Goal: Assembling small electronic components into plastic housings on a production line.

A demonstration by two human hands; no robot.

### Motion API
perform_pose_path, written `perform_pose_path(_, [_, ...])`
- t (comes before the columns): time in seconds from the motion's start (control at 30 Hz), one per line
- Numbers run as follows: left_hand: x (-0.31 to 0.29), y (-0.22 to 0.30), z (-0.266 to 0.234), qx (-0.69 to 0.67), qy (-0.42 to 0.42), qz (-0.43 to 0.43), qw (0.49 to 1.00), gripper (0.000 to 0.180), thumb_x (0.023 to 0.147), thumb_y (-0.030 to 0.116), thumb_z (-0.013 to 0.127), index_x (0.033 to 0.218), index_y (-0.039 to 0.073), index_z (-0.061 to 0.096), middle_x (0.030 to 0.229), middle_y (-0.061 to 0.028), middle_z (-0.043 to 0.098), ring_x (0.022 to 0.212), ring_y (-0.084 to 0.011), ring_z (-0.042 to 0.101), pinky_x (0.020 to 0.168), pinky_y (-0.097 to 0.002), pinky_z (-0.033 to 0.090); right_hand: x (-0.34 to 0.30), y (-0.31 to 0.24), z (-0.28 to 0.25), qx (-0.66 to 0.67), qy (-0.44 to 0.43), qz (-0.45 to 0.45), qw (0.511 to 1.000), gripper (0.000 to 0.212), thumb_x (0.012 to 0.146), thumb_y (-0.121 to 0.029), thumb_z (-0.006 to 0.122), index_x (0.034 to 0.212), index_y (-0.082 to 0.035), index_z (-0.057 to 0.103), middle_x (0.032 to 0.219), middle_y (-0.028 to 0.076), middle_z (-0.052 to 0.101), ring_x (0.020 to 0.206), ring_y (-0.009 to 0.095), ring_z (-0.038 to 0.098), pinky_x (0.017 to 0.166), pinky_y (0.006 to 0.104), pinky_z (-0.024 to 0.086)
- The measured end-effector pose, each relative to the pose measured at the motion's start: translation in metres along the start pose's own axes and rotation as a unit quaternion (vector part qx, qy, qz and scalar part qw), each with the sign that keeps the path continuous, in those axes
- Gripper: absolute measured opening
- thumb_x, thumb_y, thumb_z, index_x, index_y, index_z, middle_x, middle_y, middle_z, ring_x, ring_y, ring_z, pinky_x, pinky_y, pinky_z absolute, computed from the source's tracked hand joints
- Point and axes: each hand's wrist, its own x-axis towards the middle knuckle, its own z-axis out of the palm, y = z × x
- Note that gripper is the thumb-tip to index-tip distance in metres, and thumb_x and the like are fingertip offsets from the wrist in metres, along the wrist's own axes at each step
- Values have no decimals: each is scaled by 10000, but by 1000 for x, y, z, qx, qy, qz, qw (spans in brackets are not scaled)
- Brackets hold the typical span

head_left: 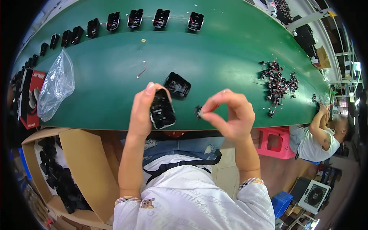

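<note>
My left hand (pixel 142 111) is closed around a black plastic housing (pixel 162 110) with a pale rim, its hollow inside turned up toward me. Between the thumb and forefinger of my right hand (pixel 232 114) is a small dark part (pixel 198 112), too small to name. The two hands are apart, both over the near edge of the green table (pixel 214 53). Just beyond my left hand, another black housing (pixel 177 85) lies on the table. A short red wire with white plugs (pixel 142 70) lies farther off.
Several black housings (pixel 161 18) stand in a row along the far side. At right is a heap of small wired parts (pixel 276 81). A clear plastic bag (pixel 57 86) and red box (pixel 31 97) are at left, above an open carton (pixel 82 168). A co-worker (pixel 318 142) sits at right.
</note>
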Motion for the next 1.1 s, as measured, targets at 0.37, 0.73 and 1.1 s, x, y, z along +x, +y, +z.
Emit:
perform_pose_path(0.37, [-9, -10, 15, -87, -135, -10, 987, 711, 973, 682, 275, 1032, 27, 543, 773, -25, 577, 668, -79, 548, 584, -217, 433, 6, -24, 18, -10, 6, 12, 1000, 644, 736, 115, 756, 1284, 23, 429, 830, 126, 672, 764, 185, 674, 743, 292, 526])
perform_pose_path(0.73, [-9, -29, 24, 29, -58, 293, 954, 680, 674, -5, 859, 1201, 86, 440, 1327, -228, 445, 1094, -255, 600, 841, -349, 562, -6, -32, 45, 48, 105, 123, 986, 565, 767, 90, 745, 1235, -12, 446, 869, 91, 662, 811, 133, 630, 710, 238, 473])
perform_pose_path(1.1, [-15, -38, 34, 114, 2, 375, 920, 575, 802, 67, 782, 1131, 121, 314, 1279, -286, 415, 1072, -390, 632, 882, -467, 590, -18, -33, 61, 4, 119, 131, 984, 459, 794, 67, 733, 1147, -46, 462, 874, 55, 672, 781, 76, 578, 678, 223, 415])
